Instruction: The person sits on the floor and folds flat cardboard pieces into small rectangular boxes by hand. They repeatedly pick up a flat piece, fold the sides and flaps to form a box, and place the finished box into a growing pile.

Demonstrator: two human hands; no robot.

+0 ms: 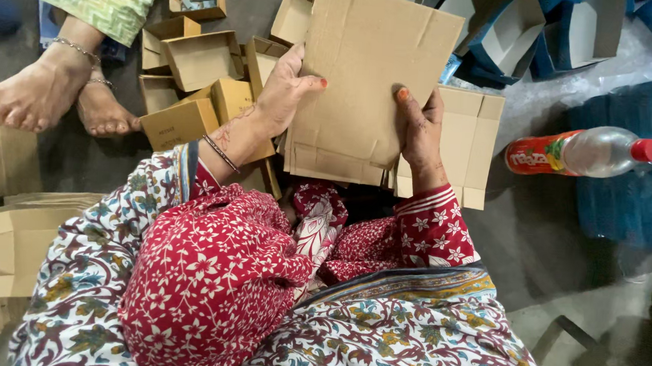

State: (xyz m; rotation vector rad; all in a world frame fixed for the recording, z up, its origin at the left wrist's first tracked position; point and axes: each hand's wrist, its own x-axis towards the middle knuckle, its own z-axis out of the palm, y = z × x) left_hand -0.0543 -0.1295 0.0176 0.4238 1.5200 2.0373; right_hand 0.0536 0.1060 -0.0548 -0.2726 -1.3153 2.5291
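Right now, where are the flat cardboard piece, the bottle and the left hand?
Flat cardboard piece [370, 73], head view, middle of its face.
Bottle [592, 152], head view, clear middle part.
Left hand [286, 90], head view, back of the hand.

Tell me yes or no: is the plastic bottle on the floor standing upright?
No. The plastic bottle lies on its side on the floor, red cap pointing right, beside the flat cardboard sheet held in both hands.

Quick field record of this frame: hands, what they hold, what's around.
left hand: grips left edge of flat cardboard blank, thumb on its face
right hand: grips blank's lower right edge
blank state: unfolded, upright, flaps at bottom
beneath: more flat blanks
left: folded small brown boxes; another person's bare feet
right: plastic bottle on its side, red cap
top right: blue boxes
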